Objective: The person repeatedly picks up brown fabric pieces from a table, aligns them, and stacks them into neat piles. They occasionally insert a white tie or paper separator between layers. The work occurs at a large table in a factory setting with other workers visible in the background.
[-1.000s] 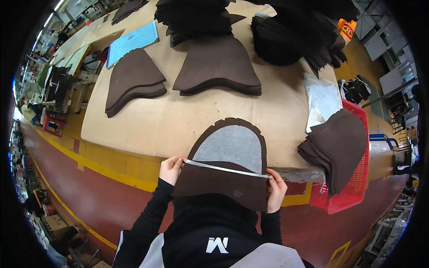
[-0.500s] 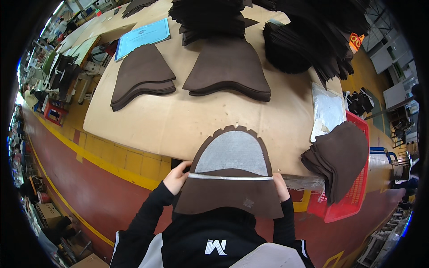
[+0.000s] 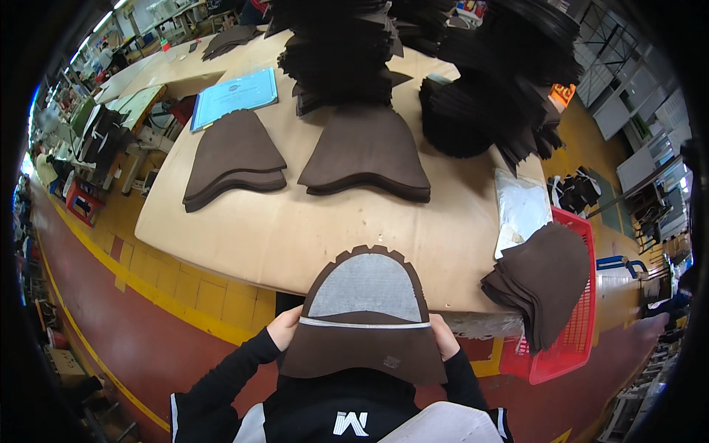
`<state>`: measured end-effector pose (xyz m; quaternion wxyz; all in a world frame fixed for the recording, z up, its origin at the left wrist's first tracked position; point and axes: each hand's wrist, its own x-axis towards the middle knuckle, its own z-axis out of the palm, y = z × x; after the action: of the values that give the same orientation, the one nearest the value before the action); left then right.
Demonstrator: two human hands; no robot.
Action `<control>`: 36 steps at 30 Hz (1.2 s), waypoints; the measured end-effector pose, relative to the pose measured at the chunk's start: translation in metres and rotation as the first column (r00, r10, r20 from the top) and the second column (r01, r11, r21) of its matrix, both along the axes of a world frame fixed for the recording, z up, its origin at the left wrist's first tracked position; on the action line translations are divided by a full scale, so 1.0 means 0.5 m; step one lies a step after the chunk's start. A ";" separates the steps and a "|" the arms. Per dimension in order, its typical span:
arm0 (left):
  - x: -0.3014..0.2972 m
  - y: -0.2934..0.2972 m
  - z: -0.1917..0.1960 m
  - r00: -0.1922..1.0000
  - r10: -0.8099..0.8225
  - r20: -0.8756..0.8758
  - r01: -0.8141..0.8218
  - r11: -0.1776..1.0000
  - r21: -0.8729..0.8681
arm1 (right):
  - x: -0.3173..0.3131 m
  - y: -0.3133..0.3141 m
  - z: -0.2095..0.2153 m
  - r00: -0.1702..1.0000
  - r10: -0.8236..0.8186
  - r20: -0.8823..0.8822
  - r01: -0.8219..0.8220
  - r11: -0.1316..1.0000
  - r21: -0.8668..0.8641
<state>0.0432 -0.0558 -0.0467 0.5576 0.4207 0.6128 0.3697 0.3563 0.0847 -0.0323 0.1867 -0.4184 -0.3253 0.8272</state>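
Note:
Close to my body, a dark brown bell-shaped cut piece [image 3: 347, 350] is held by its two side edges. A pale grey backing patch [image 3: 362, 286] covers its rounded, notched upper end. Below the patch a thin silvery-white strip [image 3: 369, 325] runs across from edge to edge. My left hand [image 3: 284, 329] is closed on the left edge, its fingertips partly behind the piece. On the opposite edge my right hand [image 3: 444, 337] grips at about the strip's height, its fingers mostly hidden underneath.
Two stacks of similar brown pieces, one left [image 3: 235, 155] and one middle [image 3: 365, 151], lie on the tan table [image 3: 244, 240]. Tall dark stacks [image 3: 336, 63] stand behind, near a blue folder [image 3: 235, 97]. More pieces [image 3: 546, 277] overhang a red basket [image 3: 580, 332] at right.
The whole view has shifted, so the table and stacks appear lower. Both hands keep hold of the brown piece, which sits slightly lower and further left in view.

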 end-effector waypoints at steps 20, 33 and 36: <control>-0.124 0.200 0.106 0.559 0.425 -0.712 0.640 0.324 0.696 | -0.099 0.219 0.129 0.975 0.075 0.208 -0.212 0.046 0.976; -0.332 0.123 0.048 0.605 0.323 -0.728 0.232 0.802 0.550 | -0.022 0.386 0.188 0.546 -0.149 0.824 -0.678 0.500 0.539; -0.331 0.105 0.094 0.639 0.382 -0.667 -0.119 0.907 0.404 | -0.041 0.398 0.216 0.787 0.231 0.573 -0.489 0.798 0.351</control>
<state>-0.1221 -0.0034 0.0004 0.1301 0.5278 0.7676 0.3395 0.3358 0.2836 0.0759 0.0263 -0.4861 -0.6334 0.6015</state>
